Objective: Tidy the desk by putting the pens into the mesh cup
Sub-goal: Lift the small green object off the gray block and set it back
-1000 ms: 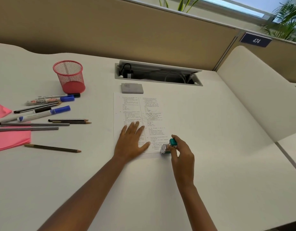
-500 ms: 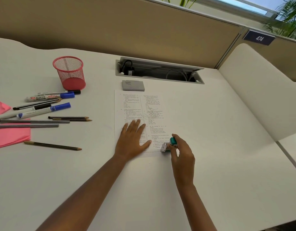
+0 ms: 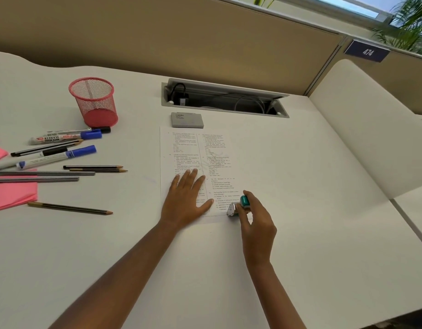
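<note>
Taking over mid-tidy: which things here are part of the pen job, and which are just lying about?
Job:
red mesh cup
blue-capped markers
pencils

Lying about:
printed sheet
grey eraser
pink paper
teal tool in right hand

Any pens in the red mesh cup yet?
No: the red mesh cup stands empty, and the pens lie loose on the desk beside it.
</note>
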`<action>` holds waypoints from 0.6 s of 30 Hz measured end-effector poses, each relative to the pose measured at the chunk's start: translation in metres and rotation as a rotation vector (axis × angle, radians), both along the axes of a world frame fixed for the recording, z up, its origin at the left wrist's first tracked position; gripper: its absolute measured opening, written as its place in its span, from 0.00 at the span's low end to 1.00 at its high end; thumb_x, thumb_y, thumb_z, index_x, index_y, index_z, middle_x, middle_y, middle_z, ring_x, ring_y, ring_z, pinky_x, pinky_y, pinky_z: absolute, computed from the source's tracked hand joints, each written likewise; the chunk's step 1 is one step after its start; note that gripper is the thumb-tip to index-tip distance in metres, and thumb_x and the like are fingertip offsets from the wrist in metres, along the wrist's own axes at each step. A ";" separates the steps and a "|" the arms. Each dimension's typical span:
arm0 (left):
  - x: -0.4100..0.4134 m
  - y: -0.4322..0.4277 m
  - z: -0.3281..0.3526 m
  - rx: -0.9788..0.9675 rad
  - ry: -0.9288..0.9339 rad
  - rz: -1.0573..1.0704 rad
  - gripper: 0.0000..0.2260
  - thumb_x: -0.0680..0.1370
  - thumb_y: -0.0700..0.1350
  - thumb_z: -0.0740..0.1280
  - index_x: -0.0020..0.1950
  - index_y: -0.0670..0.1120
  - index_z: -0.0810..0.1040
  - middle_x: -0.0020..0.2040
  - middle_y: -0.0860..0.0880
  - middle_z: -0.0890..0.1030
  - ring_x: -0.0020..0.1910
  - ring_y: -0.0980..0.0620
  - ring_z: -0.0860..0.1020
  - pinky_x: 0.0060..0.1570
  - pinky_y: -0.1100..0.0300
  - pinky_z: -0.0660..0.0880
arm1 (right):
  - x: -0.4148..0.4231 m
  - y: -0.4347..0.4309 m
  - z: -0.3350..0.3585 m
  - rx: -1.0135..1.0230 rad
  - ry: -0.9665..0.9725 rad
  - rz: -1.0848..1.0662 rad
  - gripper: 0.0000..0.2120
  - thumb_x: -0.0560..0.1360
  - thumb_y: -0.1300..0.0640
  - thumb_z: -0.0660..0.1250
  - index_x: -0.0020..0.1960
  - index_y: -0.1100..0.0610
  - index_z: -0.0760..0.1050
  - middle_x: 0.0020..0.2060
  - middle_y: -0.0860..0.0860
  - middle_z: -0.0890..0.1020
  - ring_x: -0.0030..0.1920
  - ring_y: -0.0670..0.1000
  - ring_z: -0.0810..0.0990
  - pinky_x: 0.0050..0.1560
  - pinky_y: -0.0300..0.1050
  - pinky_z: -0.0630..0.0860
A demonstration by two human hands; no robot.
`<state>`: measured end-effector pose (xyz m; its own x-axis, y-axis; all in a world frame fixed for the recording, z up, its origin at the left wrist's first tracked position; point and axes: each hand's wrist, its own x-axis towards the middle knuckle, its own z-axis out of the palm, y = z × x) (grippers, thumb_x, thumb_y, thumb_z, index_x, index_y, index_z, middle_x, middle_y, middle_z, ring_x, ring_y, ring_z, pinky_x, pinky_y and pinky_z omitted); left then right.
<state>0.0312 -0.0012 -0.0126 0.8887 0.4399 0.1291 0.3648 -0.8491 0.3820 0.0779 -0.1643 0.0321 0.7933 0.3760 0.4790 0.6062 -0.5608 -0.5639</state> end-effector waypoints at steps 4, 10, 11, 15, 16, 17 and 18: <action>0.000 0.000 0.000 0.002 0.001 0.001 0.39 0.67 0.67 0.40 0.74 0.49 0.56 0.77 0.48 0.53 0.76 0.49 0.50 0.72 0.55 0.39 | 0.000 0.001 -0.001 0.020 0.005 -0.016 0.17 0.70 0.64 0.70 0.58 0.60 0.75 0.50 0.55 0.83 0.46 0.51 0.82 0.51 0.31 0.68; 0.000 0.000 -0.001 0.019 0.005 0.005 0.39 0.67 0.67 0.40 0.74 0.49 0.57 0.77 0.48 0.54 0.76 0.49 0.50 0.71 0.56 0.38 | -0.004 0.001 0.002 0.043 0.014 -0.010 0.17 0.70 0.65 0.70 0.58 0.61 0.75 0.50 0.55 0.83 0.46 0.51 0.82 0.53 0.31 0.68; 0.000 0.000 -0.001 0.020 0.002 0.007 0.39 0.68 0.67 0.41 0.74 0.49 0.57 0.77 0.48 0.54 0.76 0.49 0.50 0.72 0.55 0.39 | -0.003 0.001 0.004 0.044 0.030 0.000 0.17 0.70 0.64 0.70 0.58 0.60 0.75 0.50 0.55 0.83 0.46 0.50 0.82 0.53 0.32 0.69; -0.001 0.000 0.000 0.015 0.011 0.007 0.40 0.67 0.67 0.40 0.74 0.49 0.56 0.77 0.49 0.52 0.76 0.51 0.49 0.72 0.58 0.36 | 0.002 -0.005 0.018 0.158 0.194 0.012 0.17 0.70 0.64 0.69 0.58 0.58 0.76 0.50 0.55 0.83 0.46 0.48 0.81 0.52 0.36 0.74; 0.000 0.000 0.000 0.011 0.012 0.010 0.40 0.66 0.67 0.39 0.74 0.50 0.55 0.77 0.49 0.52 0.76 0.51 0.48 0.72 0.59 0.35 | 0.005 -0.007 0.027 0.244 0.215 -0.021 0.17 0.70 0.65 0.69 0.58 0.58 0.76 0.49 0.55 0.83 0.45 0.45 0.81 0.50 0.36 0.75; 0.000 -0.001 0.000 0.007 0.012 0.015 0.40 0.66 0.68 0.39 0.75 0.50 0.55 0.77 0.49 0.52 0.76 0.51 0.48 0.71 0.58 0.35 | 0.009 -0.010 0.037 0.350 0.214 -0.070 0.16 0.70 0.67 0.69 0.57 0.58 0.76 0.48 0.55 0.82 0.44 0.40 0.80 0.48 0.34 0.76; 0.000 0.000 0.001 0.005 0.012 0.017 0.41 0.66 0.68 0.39 0.75 0.50 0.55 0.77 0.49 0.52 0.76 0.51 0.48 0.72 0.58 0.35 | 0.015 -0.013 0.048 0.463 0.203 -0.127 0.16 0.70 0.68 0.68 0.57 0.59 0.76 0.47 0.54 0.82 0.42 0.36 0.79 0.46 0.31 0.76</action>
<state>0.0317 -0.0017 -0.0119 0.8827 0.4543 0.1202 0.3839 -0.8446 0.3732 0.0930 -0.1771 0.0801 0.9132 0.0556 0.4038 0.4020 -0.2867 -0.8696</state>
